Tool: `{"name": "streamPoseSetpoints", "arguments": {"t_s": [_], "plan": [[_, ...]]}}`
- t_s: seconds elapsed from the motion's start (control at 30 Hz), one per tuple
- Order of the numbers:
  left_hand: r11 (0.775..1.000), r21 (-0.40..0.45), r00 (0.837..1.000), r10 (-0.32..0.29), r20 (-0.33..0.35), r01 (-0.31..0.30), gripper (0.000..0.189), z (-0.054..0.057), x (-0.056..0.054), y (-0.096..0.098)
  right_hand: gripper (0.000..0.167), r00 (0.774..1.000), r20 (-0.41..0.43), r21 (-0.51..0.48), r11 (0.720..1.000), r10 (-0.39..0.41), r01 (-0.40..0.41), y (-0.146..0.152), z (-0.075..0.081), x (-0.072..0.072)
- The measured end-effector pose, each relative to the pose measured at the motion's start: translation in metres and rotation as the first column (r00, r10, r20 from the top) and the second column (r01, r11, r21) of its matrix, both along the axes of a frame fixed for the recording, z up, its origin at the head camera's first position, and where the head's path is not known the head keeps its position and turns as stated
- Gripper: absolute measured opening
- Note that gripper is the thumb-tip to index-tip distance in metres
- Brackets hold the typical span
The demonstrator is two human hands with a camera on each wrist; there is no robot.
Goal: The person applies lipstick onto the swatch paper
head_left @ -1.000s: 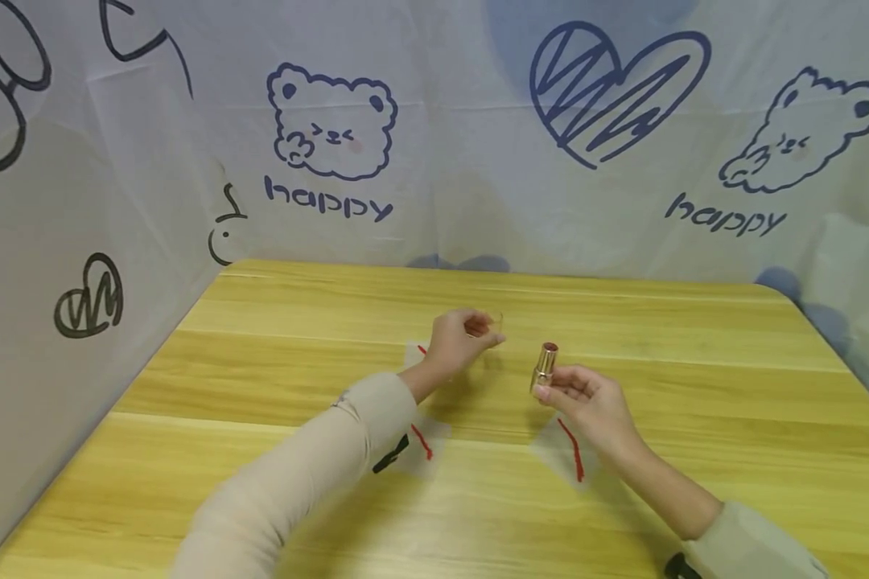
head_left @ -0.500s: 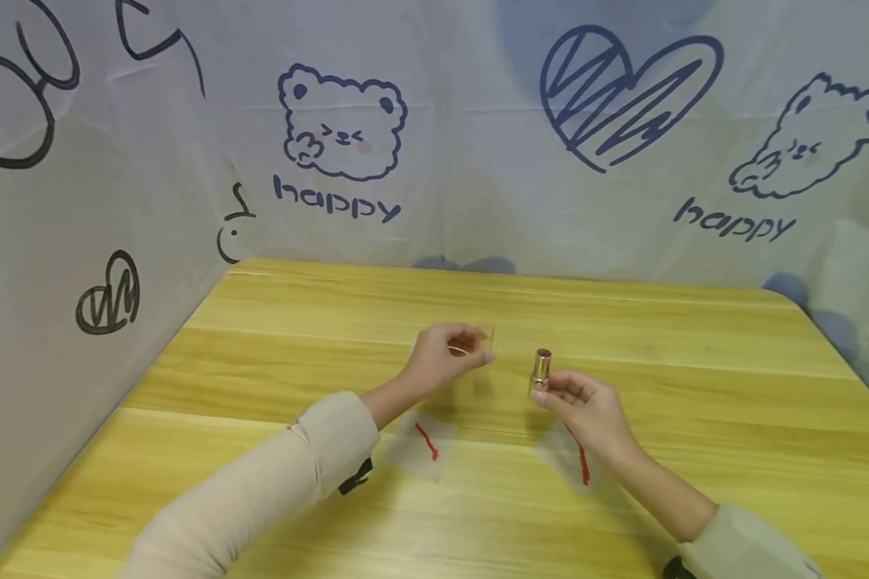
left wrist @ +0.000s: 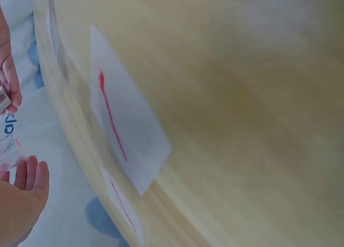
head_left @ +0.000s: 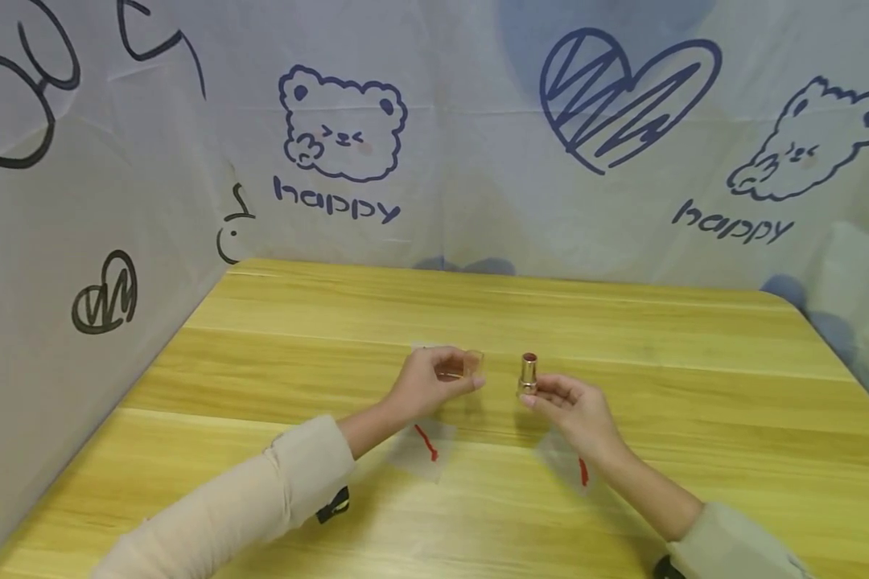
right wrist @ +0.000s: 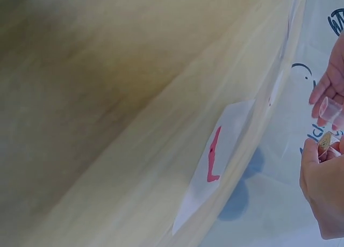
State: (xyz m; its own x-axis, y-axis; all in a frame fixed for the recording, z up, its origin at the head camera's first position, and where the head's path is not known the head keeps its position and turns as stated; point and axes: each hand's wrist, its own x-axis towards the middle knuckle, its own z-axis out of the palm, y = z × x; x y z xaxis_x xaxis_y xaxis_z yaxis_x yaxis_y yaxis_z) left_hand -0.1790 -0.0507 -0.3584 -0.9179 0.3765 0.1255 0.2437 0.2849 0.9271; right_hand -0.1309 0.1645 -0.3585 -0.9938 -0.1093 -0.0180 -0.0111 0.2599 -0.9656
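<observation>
Near the middle of the table, my left hand (head_left: 423, 388) pinches a clear lipstick cap (head_left: 474, 364) between thumb and fingers. My right hand (head_left: 582, 414) grips an uncapped lipstick (head_left: 528, 371) by its base, with the gold tube upright and the dark red tip on top. Cap and lipstick face each other at about the same height, a small gap apart. The left wrist view catches the see-through cap (left wrist: 11, 152) at its left edge. From the right wrist, the gold end of the lipstick (right wrist: 324, 144) shows beside the cap (right wrist: 330, 110).
On the wooden table (head_left: 623, 338) lie white paper pieces with red strokes, one (head_left: 422, 452) below the left hand and another (head_left: 561, 462) partly under the right forearm. A third paper (head_left: 420, 347) is mostly hidden behind the left hand. Printed cloth (head_left: 471, 177) hangs around the table.
My left hand has come back toward me and a little left with the cap. My right hand has shifted slightly left with the lipstick. Both objects now stand nearly level.
</observation>
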Motion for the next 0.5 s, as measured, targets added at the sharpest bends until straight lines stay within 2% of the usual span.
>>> {"name": "streamPoseSetpoints", "arguments": {"t_s": [0.23,0.5], "plan": [[1.000,-0.005,0.999,-0.018,0.027,0.018,0.028,-0.007,0.010,-0.007,0.034,1.000,0.008,0.010,1.000,-0.008,0.007,-0.003,0.001,0.000],[0.998,-0.061,1.000,-0.020,0.008,0.020,0.028,-0.011,0.018,-0.012,0.035,1.000,0.013,0.042,0.999,0.009,-0.010,-0.002,0.000,0.003]]}}
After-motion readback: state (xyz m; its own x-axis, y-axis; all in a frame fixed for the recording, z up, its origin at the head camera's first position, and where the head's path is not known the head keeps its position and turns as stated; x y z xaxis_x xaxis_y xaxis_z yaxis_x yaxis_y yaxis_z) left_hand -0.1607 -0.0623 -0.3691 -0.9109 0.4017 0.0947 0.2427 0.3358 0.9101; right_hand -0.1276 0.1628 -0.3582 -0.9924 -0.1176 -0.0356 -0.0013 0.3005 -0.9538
